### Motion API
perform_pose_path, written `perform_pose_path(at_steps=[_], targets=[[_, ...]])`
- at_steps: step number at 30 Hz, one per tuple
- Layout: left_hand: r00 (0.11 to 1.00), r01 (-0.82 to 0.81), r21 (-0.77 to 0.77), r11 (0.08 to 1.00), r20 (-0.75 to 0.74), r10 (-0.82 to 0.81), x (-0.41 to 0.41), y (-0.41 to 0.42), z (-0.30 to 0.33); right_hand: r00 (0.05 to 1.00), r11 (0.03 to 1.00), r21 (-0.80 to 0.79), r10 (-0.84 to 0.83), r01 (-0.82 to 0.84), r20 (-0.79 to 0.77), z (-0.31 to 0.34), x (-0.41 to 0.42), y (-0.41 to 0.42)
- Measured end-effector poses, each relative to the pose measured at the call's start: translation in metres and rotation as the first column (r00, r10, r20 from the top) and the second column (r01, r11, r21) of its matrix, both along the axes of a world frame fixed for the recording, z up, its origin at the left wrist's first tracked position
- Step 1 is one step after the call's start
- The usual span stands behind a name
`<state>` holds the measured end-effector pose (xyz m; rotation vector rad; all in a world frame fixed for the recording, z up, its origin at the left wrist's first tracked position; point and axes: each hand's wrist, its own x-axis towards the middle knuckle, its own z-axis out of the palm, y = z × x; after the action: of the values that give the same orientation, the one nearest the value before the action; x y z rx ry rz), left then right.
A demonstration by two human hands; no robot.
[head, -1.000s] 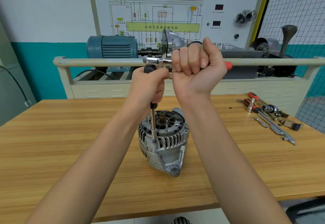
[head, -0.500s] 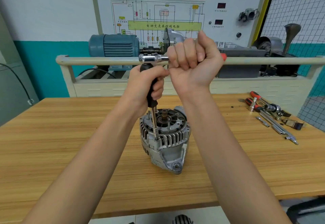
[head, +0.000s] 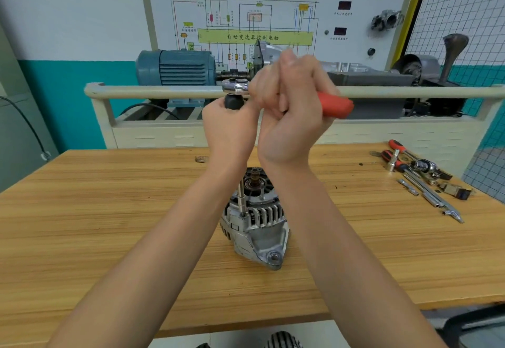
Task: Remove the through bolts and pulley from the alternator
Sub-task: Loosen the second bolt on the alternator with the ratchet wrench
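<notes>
A silver alternator point(head: 257, 227) stands on end on the wooden table point(head: 109, 211), its open finned face upward. A long extension bar point(head: 241, 197) rises from its left rim up to a chrome ratchet head point(head: 235, 86). My left hand point(head: 229, 131) grips the black upper part of the extension just below that head. My right hand point(head: 292, 110) is wrapped round the ratchet's red handle point(head: 334, 105), whose end sticks out to the right. The bolt under the socket is hidden.
Loose tools lie at the table's far right: red-handled drivers point(head: 396, 146), sockets point(head: 423, 166), extension bars point(head: 431, 197). Behind the table stands a training bench with a cream rail point(head: 164, 92), a blue motor point(head: 175, 67) and a wiring panel point(head: 254, 19).
My right hand has swung the ratchet handle toward me and to the right, so more of the red grip shows. The left hand still holds the extension. The alternator has not moved.
</notes>
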<state>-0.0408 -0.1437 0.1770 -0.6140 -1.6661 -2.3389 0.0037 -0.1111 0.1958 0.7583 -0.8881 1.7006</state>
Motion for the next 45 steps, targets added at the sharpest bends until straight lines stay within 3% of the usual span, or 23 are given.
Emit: perform_pose_path(at_steps=[3, 6, 8, 10, 12, 14, 17, 20, 23, 25, 27, 30, 33, 35, 36, 38, 41, 43, 45], targets=[[0.999, 0.037, -0.013, 0.999, -0.019, -0.038, -0.001, -0.002, -0.001, 0.999, 0.999, 0.007, -0.031, 0.031, -0.019, -0.001, 0.0, -0.001], [0.975, 0.222, -0.046, 0.974, 0.013, -0.222, -0.003, -0.011, -0.001, 0.97, 0.971, -0.012, 0.24, -0.24, 0.019, 0.007, -0.002, 0.016], [0.913, 0.407, -0.067, 0.911, 0.018, -0.407, -0.006, -0.019, 0.0, 0.868, 0.869, -0.127, 0.489, -0.478, 0.081, 0.011, -0.003, 0.031], [0.832, 0.553, -0.131, 0.823, 0.03, -0.554, -0.007, -0.024, 0.002, 0.718, 0.699, -0.295, 0.694, -0.652, 0.058, 0.011, -0.006, 0.043], [0.792, 0.606, -0.171, 0.777, 0.044, -0.608, -0.006, -0.024, 0.003, 0.642, 0.595, -0.372, 0.767, -0.713, -0.004, 0.01, -0.008, 0.049], [0.802, 0.595, -0.159, 0.788, 0.065, -0.593, -0.006, -0.022, 0.004, 0.692, 0.642, -0.376, 0.721, -0.668, 0.001, 0.009, -0.006, 0.048], [0.89, 0.456, -0.118, 0.882, 0.072, -0.45, -0.003, -0.016, 0.005, 0.826, 0.804, -0.27, 0.561, -0.529, 0.052, 0.008, -0.003, 0.037], [0.969, 0.237, -0.043, 0.97, 0.088, -0.233, 0.001, -0.009, 0.005, 0.963, 0.959, -0.101, 0.268, -0.264, 0.029, 0.006, -0.001, 0.014], [0.996, 0.071, -0.051, 0.996, 0.05, -0.069, 0.003, -0.006, 0.004, 0.997, 0.997, -0.007, -0.076, 0.076, -0.02, 0.0, 0.001, -0.008], [0.999, 0.043, -0.059, 0.997, 0.034, -0.042, 0.003, -0.007, 0.002, 0.994, 0.995, 0.008, -0.101, 0.101, -0.035, -0.001, 0.001, -0.013], [0.995, 0.091, -0.036, 0.995, 0.046, -0.09, 0.003, -0.01, 0.002, 0.999, 1.0, -0.012, 0.027, -0.027, -0.026, 0.001, 0.001, -0.008], [0.949, 0.313, -0.027, 0.949, 0.055, -0.311, -0.001, -0.019, 0.001, 0.938, 0.939, -0.048, 0.344, -0.342, 0.045, 0.008, 0.001, 0.014], [0.823, 0.568, -0.094, 0.818, 0.052, -0.565, -0.006, -0.027, 0.003, 0.752, 0.749, -0.226, 0.653, -0.623, 0.089, 0.013, -0.001, 0.035], [0.766, 0.638, -0.181, 0.748, 0.049, -0.642, -0.006, -0.029, 0.004, 0.655, 0.632, -0.313, 0.755, -0.709, 0.042, 0.013, -0.004, 0.043], [0.761, 0.643, -0.195, 0.74, 0.054, -0.647, -0.006, -0.028, 0.004, 0.656, 0.627, -0.326, 0.754, -0.707, 0.027, 0.012, -0.005, 0.043], [0.778, 0.626, -0.18, 0.759, 0.082, -0.622, -0.007, -0.027, 0.006, 0.737, 0.709, -0.308, 0.675, -0.635, 0.035, 0.01, -0.003, 0.04], [0.872, 0.49, -0.157, 0.858, 0.085, -0.482, -0.005, -0.022, 0.005, 0.887, 0.877, -0.169, 0.46, -0.449, 0.032, 0.005, 0.0, 0.025], [0.939, 0.342, -0.131, 0.931, 0.078, -0.334, -0.002, -0.015, 0.005, 0.975, 0.972, -0.072, 0.223, -0.223, -0.008, 0.002, -0.001, 0.008], [0.985, 0.154, -0.208, 0.966, -0.041, -0.166, 0.001, -0.009, 0.005, 0.996, 0.997, -0.001, -0.075, 0.075, -0.057, -0.002, -0.002, -0.007]])
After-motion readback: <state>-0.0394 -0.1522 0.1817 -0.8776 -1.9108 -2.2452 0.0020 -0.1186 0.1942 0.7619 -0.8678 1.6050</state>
